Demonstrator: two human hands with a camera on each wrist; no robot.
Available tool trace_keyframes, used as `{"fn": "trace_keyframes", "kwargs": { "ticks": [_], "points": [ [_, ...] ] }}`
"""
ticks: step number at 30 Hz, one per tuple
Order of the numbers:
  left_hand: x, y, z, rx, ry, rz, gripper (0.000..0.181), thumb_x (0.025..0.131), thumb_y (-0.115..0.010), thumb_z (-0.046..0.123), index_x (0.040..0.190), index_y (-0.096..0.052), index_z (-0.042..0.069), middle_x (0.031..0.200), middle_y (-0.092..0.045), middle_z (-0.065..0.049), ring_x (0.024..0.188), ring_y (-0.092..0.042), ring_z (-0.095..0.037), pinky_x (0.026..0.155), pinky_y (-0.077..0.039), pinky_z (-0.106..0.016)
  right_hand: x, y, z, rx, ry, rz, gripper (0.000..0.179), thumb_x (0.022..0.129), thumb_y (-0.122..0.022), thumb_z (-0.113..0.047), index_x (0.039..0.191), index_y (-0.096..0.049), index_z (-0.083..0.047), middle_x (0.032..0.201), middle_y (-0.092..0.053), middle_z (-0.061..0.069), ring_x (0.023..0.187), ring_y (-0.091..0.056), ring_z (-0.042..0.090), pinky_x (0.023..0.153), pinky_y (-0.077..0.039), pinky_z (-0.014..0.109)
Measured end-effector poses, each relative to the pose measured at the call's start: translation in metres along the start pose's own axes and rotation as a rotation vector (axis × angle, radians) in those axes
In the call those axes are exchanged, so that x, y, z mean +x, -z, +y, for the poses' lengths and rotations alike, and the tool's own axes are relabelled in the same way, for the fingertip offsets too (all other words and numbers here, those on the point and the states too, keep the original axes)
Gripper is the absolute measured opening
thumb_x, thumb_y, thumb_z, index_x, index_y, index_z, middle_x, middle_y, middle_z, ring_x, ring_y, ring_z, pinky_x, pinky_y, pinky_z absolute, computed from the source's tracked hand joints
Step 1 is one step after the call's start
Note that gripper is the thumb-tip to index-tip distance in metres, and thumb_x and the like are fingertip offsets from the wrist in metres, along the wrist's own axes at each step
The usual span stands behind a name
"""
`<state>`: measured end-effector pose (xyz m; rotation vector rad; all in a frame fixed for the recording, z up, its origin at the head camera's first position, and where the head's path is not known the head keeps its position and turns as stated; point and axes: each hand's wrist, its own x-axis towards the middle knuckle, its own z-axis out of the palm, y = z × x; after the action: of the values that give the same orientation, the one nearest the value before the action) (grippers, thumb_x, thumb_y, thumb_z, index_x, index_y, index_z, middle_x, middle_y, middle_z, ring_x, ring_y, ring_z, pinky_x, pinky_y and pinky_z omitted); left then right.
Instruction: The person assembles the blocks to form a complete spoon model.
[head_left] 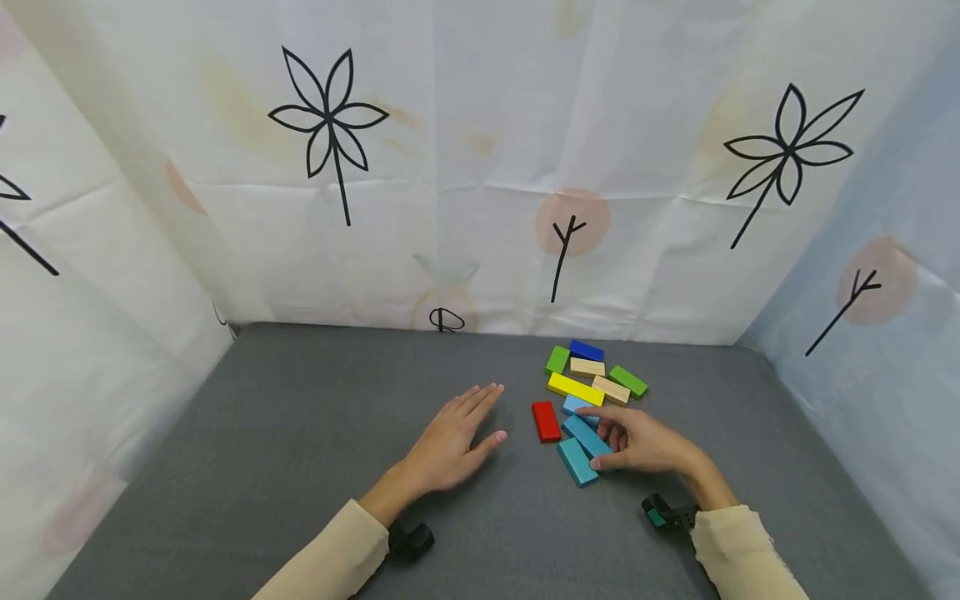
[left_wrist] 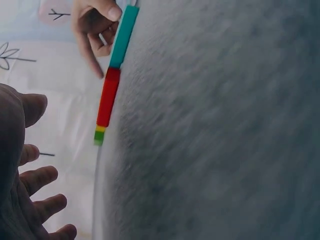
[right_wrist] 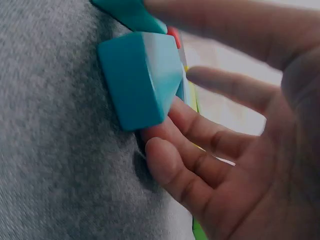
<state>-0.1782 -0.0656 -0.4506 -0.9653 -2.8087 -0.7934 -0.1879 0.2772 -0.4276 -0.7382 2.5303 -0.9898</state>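
My right hand [head_left: 641,440] curls round a blue block [head_left: 587,436], its thumb at the near left end and its fingers along the right side. The index finger reaches over a light-blue block [head_left: 573,405] behind. In the right wrist view the blue block [right_wrist: 135,80] shows its end face between thumb and fingers. A teal block [head_left: 577,462] lies against its left side, close to the thumb tip. My left hand [head_left: 450,446] hovers or rests left of the blocks, fingers straight and holding nothing. Between the hands lies a red block [head_left: 546,422].
Behind the right hand, a yellow block [head_left: 575,388], two plain wood blocks [head_left: 611,390], two green blocks [head_left: 628,381] and a dark-blue block [head_left: 587,350] lie close together. A grey cloth [head_left: 300,417] covers the table. Printed white curtains [head_left: 480,167] stand round its back and sides.
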Motion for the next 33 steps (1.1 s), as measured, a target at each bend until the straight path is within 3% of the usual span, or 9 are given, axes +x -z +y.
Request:
{"fn": "trace_keyframes", "kwargs": {
  "ticks": [4,7,16,23,33],
  "points": [
    [0.001,-0.004,0.003,-0.035,0.006,-0.025,0.068,0.105,-0.052,0.045,0.162,-0.028,0.017,0.165,-0.031,-0.002,0.15,-0.029,-0.027,0.119,-0.026,-0.054,-0.001,0.001,0.003,0.051,0.039,-0.11,0.09,0.081,-0.088,-0.024,0.155,-0.041,-0.007,0.097,-0.053,0.008,0.076,-0.049,0.021,0.065,-0.043,0.026],
    [0.003,-0.008,0.002,-0.056,0.02,-0.032,0.07,0.103,-0.057,0.043,0.162,-0.03,0.016,0.163,-0.034,-0.002,0.148,-0.034,-0.027,0.118,-0.029,-0.054,-0.001,0.0,0.005,0.071,0.068,-0.142,0.094,0.079,-0.089,-0.021,0.156,-0.037,-0.007,0.095,-0.052,0.008,0.076,-0.046,0.021,0.064,-0.04,0.026],
    [0.036,-0.02,0.011,-0.128,0.09,-0.097,0.081,0.094,-0.072,0.044,0.159,-0.035,0.015,0.159,-0.041,-0.005,0.143,-0.039,-0.029,0.113,-0.033,-0.058,0.0,-0.001,0.008,0.111,0.094,-0.123,0.093,0.077,-0.09,-0.016,0.153,-0.038,-0.002,0.093,-0.051,0.008,0.073,-0.044,0.022,0.062,-0.038,0.027],
    [0.056,-0.032,0.02,-0.095,0.116,-0.147,0.089,0.086,-0.079,0.05,0.158,-0.039,0.017,0.157,-0.045,-0.001,0.143,-0.037,-0.029,0.111,-0.03,-0.054,0.0,-0.003,0.008,0.092,0.053,-0.131,0.096,0.076,-0.091,-0.018,0.154,-0.037,-0.005,0.094,-0.051,0.008,0.075,-0.044,0.019,0.063,-0.038,0.027],
    [0.067,-0.043,0.026,-0.035,0.139,-0.098,0.072,0.084,-0.082,0.047,0.147,-0.057,0.022,0.141,-0.062,0.001,0.142,-0.038,-0.028,0.106,-0.03,-0.052,-0.001,-0.003,0.011,0.113,0.041,-0.123,0.093,0.075,-0.092,-0.018,0.152,-0.041,-0.005,0.097,-0.051,0.009,0.076,-0.045,0.022,0.065,-0.039,0.027]
  ]
}}
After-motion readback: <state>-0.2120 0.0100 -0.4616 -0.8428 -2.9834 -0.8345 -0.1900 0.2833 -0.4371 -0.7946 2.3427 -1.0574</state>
